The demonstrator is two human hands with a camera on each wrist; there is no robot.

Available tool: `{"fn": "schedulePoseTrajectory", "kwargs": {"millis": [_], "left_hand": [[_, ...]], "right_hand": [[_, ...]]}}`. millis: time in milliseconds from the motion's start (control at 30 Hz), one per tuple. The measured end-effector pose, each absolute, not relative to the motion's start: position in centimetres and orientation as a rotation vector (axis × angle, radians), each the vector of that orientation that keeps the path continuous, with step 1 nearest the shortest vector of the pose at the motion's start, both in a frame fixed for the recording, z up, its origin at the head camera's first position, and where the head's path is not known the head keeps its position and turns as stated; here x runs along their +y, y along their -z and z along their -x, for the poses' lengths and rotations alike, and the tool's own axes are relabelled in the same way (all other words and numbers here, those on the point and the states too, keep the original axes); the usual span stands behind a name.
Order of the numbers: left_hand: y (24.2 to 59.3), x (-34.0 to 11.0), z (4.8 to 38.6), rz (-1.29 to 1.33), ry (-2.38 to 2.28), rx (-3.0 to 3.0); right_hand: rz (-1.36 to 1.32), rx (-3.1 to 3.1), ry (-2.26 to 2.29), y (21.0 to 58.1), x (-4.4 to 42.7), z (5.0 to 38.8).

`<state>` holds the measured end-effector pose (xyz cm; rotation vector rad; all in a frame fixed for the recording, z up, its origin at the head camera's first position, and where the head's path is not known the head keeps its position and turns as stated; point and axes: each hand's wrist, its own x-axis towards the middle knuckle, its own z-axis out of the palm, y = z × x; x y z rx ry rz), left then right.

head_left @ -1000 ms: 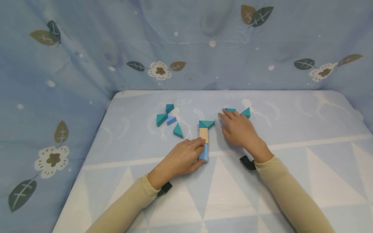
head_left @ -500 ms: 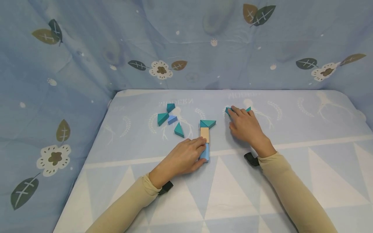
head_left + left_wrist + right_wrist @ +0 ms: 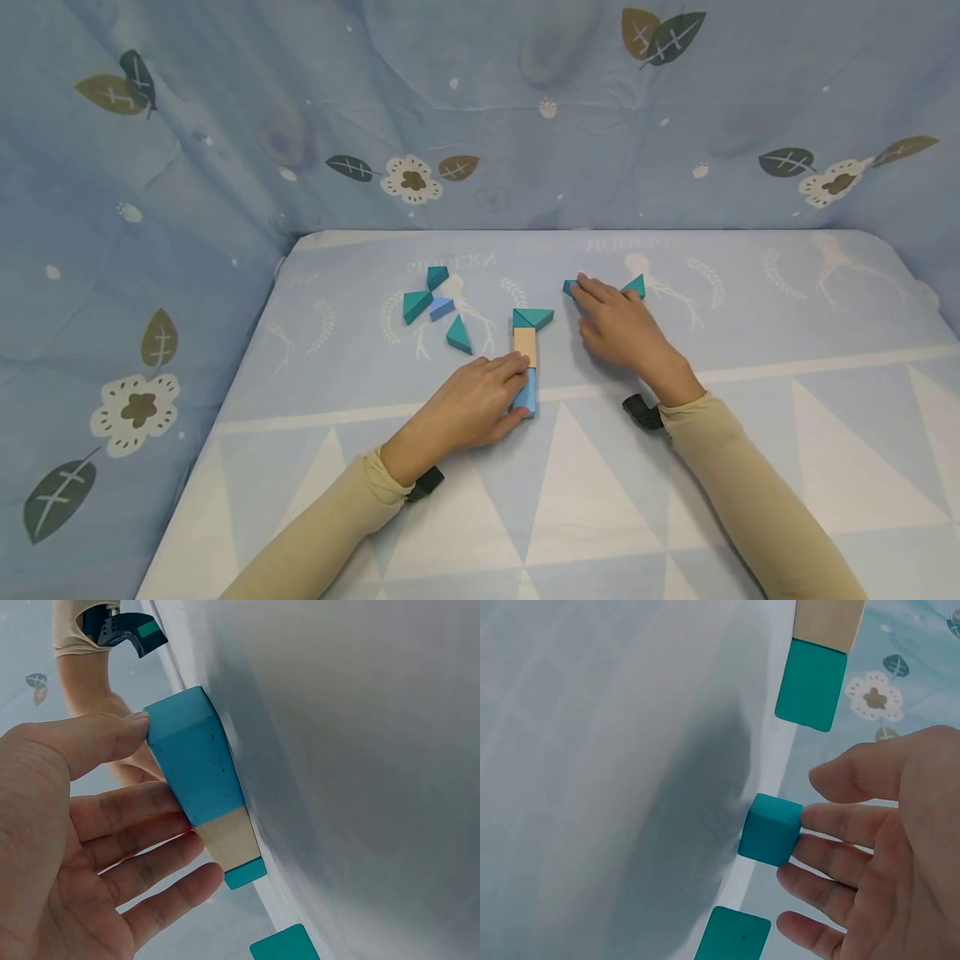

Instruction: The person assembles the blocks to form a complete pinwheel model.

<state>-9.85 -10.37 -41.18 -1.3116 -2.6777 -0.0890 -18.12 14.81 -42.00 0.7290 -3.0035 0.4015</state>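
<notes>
Beyond your left grip (image 3: 463, 404) on the pale cloth-covered tabletop (image 3: 247, 467) lie three teal triangular blocks (image 3: 417, 307) and a blue triangular block (image 3: 442, 308); a teal wedge (image 3: 636, 286) sits beside your right grip (image 3: 628, 332). Your spread left fingers and thumb touch the light-blue block (image 3: 529, 393), which adjoins a bare-wood block (image 3: 525, 347). The right wrist view shows what the head view partly hides: spread fingertips touching a small blue-teal block (image 3: 769, 829), thumb clear.

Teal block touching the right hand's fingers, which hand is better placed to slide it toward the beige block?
Most likely the right hand: its fingers touch the teal block. The left hand is farther from it, with its fingers against the long blue block.
</notes>
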Motion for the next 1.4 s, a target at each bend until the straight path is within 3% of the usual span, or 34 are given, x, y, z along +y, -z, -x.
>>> {"fn": "schedulePoseTrajectory", "kwargs": {"millis": [1033, 1400], "left_hand": [[41.3, -10.1, 9.9, 1.324, 0.078, -2.671], [41.1, -10.3, 9.9, 1.314, 0.073, -2.690]], "right_hand": [[-0.839, -3.124, -0.439, 41.4, 12.6, 19.3], [-0.994, -3.080, -0.589, 41.5, 12.2, 19.7]]}}
